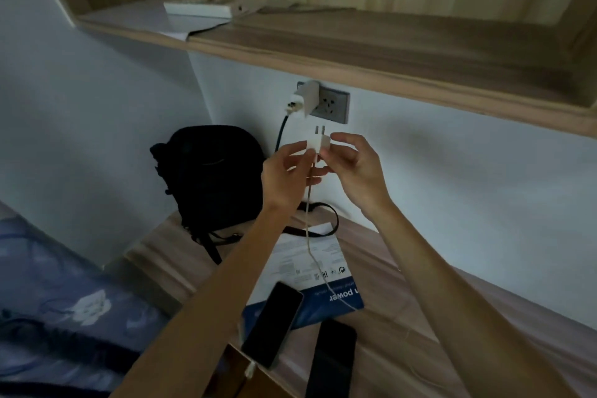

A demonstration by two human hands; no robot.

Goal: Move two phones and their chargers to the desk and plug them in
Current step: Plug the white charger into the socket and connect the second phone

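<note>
Checking hand state: found how?
— Found left hand (284, 171) and right hand (352, 165) close together, each pinching one side of the white charger (318, 143). Held in the air over the back edge of the desk (403, 300), not yet plugged in.

Located the target where?
— Located the wall socket (332, 107) directly above the white charger, near but apart. Noted prongs upward along the long axis, toward the free right outlet. Noted the left outlet taken by a second charger (307, 95). Judged neither hand nearer. Judged a tilt of the prongs toward the wall necessary before insertion.

Traced the lead?
— Traced the white cable (308, 236) down across a printed sheet (307, 268) toward the left phone (273, 325) and right phone (332, 359), both flat near the desk's front edge. Could not tell which phone received it.

Containers?
— Noted a black backpack (210, 178) at the desk's back left corner, contents hidden. Noted a shelf (355, 42) above, carrying a white box (202, 8).
</note>
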